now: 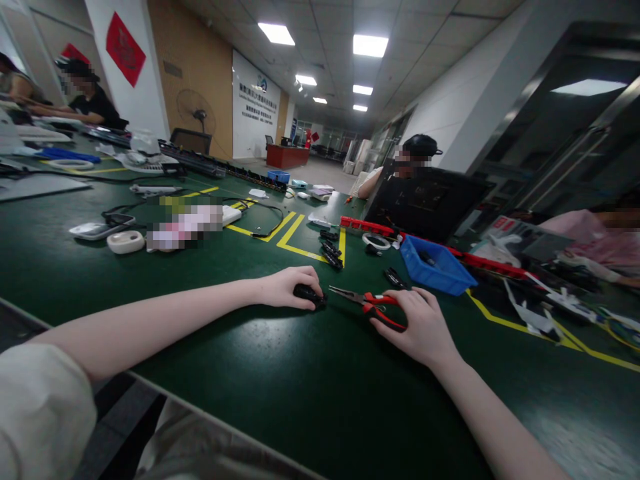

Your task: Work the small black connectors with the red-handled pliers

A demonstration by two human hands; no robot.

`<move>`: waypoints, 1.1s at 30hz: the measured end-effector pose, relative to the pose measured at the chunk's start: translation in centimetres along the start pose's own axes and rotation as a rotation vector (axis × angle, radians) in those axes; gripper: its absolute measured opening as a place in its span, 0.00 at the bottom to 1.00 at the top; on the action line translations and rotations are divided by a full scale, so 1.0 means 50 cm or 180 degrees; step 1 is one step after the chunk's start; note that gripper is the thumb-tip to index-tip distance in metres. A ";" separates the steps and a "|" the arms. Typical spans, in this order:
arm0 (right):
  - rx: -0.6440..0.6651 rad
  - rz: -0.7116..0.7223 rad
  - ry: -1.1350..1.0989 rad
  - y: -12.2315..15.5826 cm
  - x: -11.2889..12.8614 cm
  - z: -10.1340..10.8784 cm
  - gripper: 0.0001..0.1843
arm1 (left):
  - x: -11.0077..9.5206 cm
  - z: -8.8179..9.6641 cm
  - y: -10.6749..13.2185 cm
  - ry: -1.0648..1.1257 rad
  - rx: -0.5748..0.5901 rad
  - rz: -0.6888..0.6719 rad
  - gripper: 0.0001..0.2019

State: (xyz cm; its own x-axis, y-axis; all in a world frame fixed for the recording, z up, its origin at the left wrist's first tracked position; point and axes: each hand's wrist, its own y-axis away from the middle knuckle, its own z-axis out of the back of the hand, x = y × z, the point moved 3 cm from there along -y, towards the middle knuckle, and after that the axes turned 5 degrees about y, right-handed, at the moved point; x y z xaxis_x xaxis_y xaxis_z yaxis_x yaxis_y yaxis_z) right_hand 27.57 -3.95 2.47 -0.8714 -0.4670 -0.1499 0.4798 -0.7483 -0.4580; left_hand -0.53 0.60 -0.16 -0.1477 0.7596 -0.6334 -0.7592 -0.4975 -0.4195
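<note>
My left hand (293,287) is closed around a small black plastic part (311,293) at the middle of the green table (280,373). Its exact kind is hard to make out. Red-handled needle-nose pliers (373,308) are in my right hand (420,323), fingers wrapped about the handles. Their jaws are slightly parted and point at the black part, with a small gap between the two. Several similar black parts (332,253) lie in a row beyond my left hand. Another black part (396,278) rests just past my right hand.
A blue bin (435,263) stands beyond my right hand, beside a long red strip (367,227). A white ring (376,241) lies near it. At left are a white rounded case (125,242) and cables. A black monitor (425,203) stands behind. Other people sit around the table.
</note>
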 end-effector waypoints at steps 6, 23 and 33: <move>-0.0046 0.0255 0.0002 0.001 0.015 0.002 0.25 | 0.001 0.002 -0.001 0.0112 -0.0017 0.0119 0.13; -0.0099 0.0285 -0.0038 0.003 0.022 0.005 0.25 | -0.005 0.002 0.002 -0.0183 -0.0085 0.0045 0.13; -0.0095 0.0285 -0.0100 0.004 0.020 0.005 0.24 | -0.015 0.004 0.004 -0.0430 -0.0140 0.0042 0.14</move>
State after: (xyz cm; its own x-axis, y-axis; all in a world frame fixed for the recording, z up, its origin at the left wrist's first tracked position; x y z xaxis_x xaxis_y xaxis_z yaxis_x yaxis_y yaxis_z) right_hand 26.82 -4.66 2.43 -0.8213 -0.5463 -0.1642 0.5521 -0.6887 -0.4700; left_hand -0.68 0.03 0.36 -0.2436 0.8009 -0.5470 -0.7287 -0.5233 -0.4417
